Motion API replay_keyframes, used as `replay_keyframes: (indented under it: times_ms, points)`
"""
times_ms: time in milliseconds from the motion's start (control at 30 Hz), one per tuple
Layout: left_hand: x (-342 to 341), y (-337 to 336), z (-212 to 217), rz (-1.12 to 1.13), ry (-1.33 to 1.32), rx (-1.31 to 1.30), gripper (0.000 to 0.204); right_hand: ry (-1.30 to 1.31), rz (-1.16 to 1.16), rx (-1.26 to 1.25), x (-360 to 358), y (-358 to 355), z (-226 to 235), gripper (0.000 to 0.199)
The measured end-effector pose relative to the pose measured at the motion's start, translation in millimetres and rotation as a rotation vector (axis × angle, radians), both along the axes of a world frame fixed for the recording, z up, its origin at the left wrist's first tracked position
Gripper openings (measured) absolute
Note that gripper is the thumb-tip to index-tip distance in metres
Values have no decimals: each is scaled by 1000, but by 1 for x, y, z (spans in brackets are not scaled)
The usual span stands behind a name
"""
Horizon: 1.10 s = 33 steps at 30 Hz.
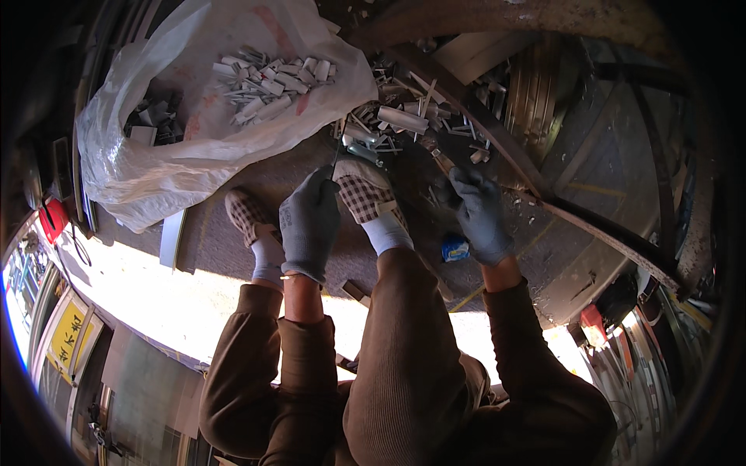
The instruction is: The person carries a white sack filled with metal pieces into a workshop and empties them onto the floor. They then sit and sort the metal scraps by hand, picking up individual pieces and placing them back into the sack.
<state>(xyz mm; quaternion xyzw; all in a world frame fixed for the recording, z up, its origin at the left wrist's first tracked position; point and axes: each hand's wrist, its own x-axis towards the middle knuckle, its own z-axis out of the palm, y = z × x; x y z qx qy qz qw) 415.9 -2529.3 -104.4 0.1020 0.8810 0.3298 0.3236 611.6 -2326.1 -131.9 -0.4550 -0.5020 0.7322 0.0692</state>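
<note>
Right of the white plastic sack (128,198), on the dark floor (536,237), one heap of metal offcuts (402,119) is lying. Just beside the sack, the left hand (311,223) is clamping one thin rod (339,146); farther right of it, the right hand (480,213) is gripping one wooden-handled tool (440,159). Below-left of the sack, one yellow sign (64,339) is bearing dark characters.

My workplace looks like a metal workshop: beyond my grey-gloved left hand (311,225), a translucent white plastic sack (128,190) holds short silvery metal offcuts (272,84).
</note>
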Motion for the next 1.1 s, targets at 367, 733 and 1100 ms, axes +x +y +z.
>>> replay_keyframes:
  times_ms: [367,733,1100]
  points:
    - [5,2,-4,-10,22,5,28,244,72,94,-89,-6,76,35]
    - [-2,-11,-5,-35,87,-38,30,-248,92,422,-26,-2,23,42]
    - [2,-13,1,44,-28,-70,31,-23,384,582,-69,-48,-54,33]
